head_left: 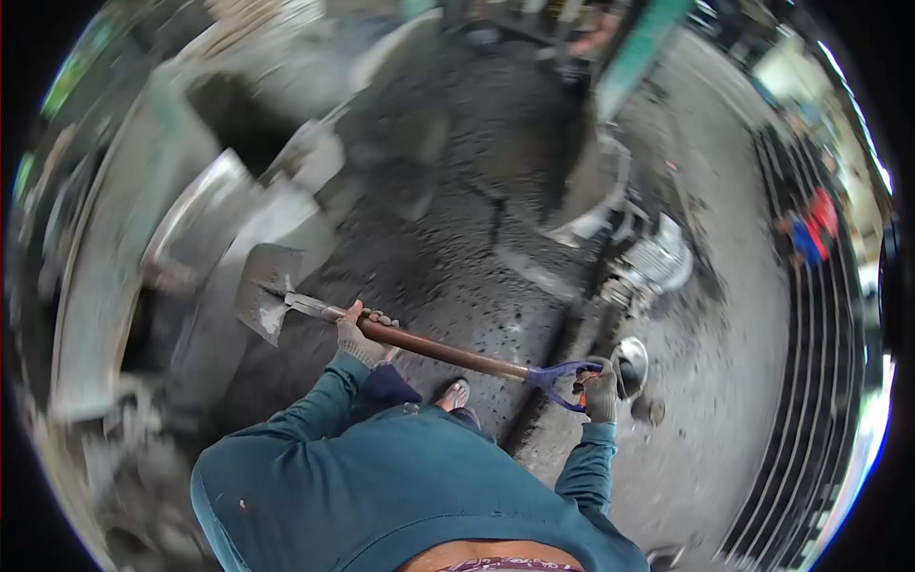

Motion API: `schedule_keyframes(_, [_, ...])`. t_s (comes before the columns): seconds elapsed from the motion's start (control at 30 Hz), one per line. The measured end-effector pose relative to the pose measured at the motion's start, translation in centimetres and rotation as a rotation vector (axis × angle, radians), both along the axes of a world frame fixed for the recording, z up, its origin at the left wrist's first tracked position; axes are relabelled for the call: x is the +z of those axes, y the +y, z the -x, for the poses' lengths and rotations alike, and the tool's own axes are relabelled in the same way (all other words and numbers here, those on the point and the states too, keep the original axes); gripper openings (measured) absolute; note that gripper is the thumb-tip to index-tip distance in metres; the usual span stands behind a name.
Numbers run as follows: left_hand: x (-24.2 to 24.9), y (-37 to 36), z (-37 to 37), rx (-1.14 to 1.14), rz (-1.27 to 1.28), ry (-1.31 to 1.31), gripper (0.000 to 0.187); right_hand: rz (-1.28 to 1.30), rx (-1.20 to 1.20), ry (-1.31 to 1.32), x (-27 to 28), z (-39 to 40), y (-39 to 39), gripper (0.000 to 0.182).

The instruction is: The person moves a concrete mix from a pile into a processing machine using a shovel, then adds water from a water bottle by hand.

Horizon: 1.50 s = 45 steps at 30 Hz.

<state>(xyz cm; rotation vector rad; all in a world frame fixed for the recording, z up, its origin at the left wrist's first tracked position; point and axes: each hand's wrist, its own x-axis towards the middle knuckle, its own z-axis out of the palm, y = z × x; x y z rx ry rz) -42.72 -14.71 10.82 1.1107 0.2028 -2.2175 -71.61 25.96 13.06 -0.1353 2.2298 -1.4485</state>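
Gloved hands, grey-bladed purple-handled shovel [270, 303]

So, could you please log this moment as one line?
left hand: grips shovel shaft | right hand: grips handle | blade: raised over dark ground

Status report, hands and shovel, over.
Left hand gripping shovel shaft, right hand on its handle. Blade raised over dark mix. Machine close right.

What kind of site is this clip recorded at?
Probably an outdoor work yard where cement or mortar gets mixed. A broad dark grey wet patch covers the ground, the left hand and right hand grip a shovel, and a small motor sits nearby.
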Motion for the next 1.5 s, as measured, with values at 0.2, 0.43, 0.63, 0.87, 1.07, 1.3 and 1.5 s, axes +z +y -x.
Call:
schedule_keyframes(0.2, [-5.3, 7.7, -17.7, 0.521, -0.173, -0.218, 0.024, 0.121, 0.97, 0.35, 9.6, -0.6, -13.4, 0.043])
schedule_keyframes(0.43, [-6.2, 16.6, -26.8, 0.922, -0.402, -0.349, 0.008, 0.601, 1.645, 0.567, 20.3, -12.2, -26.0, 0.038])
schedule_keyframes(0.63, [-6.3, 15.7, -32.6, 0.907, -0.217, -0.057, 0.034, 0.821, 1.882, 0.977, 25.5, -27.8, -28.1, 0.056])
schedule_keyframes(0.87, [6.7, 9.1, -36.3, 0.809, 0.206, 0.466, 0.022, 0.785, 1.822, 1.175, 26.8, -45.4, -28.7, 0.052])
schedule_keyframes(1.07, [13.3, 0.0, -41.0, 0.842, 0.481, 0.537, 0.015, 0.841, 1.732, 1.242, 31.4, -54.2, -35.3, 0.047])
schedule_keyframes(1.3, [1.3, -2.9, -46.4, 1.01, 0.248, 0.246, 0.038, 0.477, 2.045, 0.972, 15.1, -63.8, -44.5, 0.037])
schedule_keyframes(1.5, [-16.0, -0.7, -41.7, 0.913, 0.017, 0.047, 0.051, -0.038, 2.39, 0.673, 8.4, -51.5, -38.2, 0.07])
